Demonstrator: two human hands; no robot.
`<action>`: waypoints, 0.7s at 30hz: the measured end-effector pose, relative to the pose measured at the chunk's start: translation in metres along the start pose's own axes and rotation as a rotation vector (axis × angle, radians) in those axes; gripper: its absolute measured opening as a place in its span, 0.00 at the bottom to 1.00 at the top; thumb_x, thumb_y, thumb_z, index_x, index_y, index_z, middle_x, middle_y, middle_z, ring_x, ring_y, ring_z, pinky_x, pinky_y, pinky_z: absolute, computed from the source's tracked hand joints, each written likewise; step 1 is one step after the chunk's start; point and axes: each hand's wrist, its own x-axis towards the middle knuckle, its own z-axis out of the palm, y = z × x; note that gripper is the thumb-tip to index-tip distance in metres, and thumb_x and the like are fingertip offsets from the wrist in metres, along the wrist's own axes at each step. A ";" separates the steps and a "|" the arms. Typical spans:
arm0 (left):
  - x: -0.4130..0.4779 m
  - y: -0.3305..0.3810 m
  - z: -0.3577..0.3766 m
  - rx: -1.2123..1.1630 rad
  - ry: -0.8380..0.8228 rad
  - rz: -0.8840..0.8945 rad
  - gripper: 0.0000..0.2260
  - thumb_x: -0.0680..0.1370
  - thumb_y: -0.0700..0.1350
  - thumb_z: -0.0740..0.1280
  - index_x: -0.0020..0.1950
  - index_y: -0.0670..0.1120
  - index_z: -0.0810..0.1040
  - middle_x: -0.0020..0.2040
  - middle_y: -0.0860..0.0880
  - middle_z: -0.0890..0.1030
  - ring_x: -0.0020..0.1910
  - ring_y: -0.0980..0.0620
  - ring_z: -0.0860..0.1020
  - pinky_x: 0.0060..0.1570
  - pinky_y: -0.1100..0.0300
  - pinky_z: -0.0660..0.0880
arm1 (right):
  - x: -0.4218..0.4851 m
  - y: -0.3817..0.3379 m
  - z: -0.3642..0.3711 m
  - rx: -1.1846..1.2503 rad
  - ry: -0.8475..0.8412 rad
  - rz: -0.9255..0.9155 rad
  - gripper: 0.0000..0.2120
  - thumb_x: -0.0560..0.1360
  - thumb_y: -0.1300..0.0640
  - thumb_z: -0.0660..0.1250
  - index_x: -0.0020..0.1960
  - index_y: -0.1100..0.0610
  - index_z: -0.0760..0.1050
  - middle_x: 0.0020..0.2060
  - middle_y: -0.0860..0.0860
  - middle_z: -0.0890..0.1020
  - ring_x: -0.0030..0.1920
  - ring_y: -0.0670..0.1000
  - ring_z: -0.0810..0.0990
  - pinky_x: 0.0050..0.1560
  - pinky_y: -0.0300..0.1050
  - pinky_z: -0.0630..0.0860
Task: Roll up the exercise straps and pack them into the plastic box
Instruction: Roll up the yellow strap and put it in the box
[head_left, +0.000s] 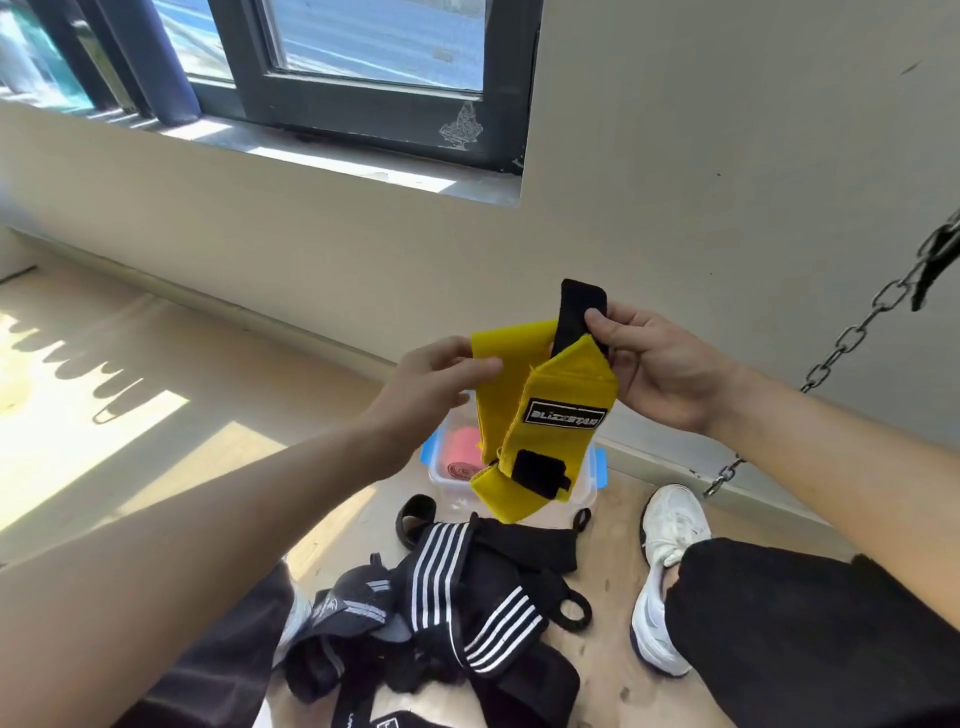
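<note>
Closest to the lens are two bare forearms (208, 519) reaching out over knees in black trousers (810, 639). Between the legs there's a messy heap of black straps with white stripes (467, 597) dumped on the light wooden floor (613, 675). That heap sits on the near side of the clear plastic box with blue clips (447, 491), right up by its front wall; can't tell if it actually touches. Inside the box there's one rolled pink strap (464, 457), lying toward its left side.

The main thing though: a yellow fabric strap with a black logo patch (550, 415) is up in the air above the box. It hangs down in front of it, so the bottom end covers a good part of the opening. Both hands have hold of it. The right hand (660, 364) is above and to the right of the box, thumb and curled fingers pinching the strap's black tab end at the very top. The left hand (436, 379) is above the box's left edge, thumb laid over a loose yellow fold with the fingers tucked behind it. The strap is loosely folded over itself between the two hands.

A white sneaker (670, 571) is planted on the floor just right of the box. A metal chain (852, 332) hangs further right of it, in front of the beige wall.
</note>
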 end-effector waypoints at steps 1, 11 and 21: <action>0.002 0.001 0.002 0.048 0.059 0.018 0.09 0.78 0.51 0.72 0.55 0.49 0.83 0.55 0.45 0.85 0.58 0.46 0.82 0.61 0.50 0.78 | -0.001 0.001 -0.002 -0.035 0.013 0.010 0.16 0.76 0.57 0.65 0.62 0.60 0.77 0.51 0.57 0.84 0.49 0.54 0.84 0.55 0.48 0.82; 0.012 0.013 -0.015 -0.204 0.318 -0.226 0.12 0.84 0.45 0.66 0.65 0.40 0.75 0.56 0.41 0.80 0.46 0.46 0.83 0.37 0.55 0.83 | -0.019 0.017 -0.023 -0.723 0.038 0.120 0.08 0.79 0.61 0.68 0.56 0.58 0.82 0.51 0.55 0.87 0.49 0.51 0.85 0.52 0.41 0.81; 0.004 0.045 -0.001 -0.507 0.303 -0.153 0.06 0.83 0.41 0.66 0.50 0.39 0.75 0.47 0.41 0.82 0.43 0.45 0.85 0.41 0.55 0.85 | -0.016 0.044 0.033 -0.668 -0.079 -0.156 0.17 0.74 0.50 0.70 0.60 0.55 0.84 0.70 0.36 0.73 0.68 0.43 0.76 0.65 0.48 0.77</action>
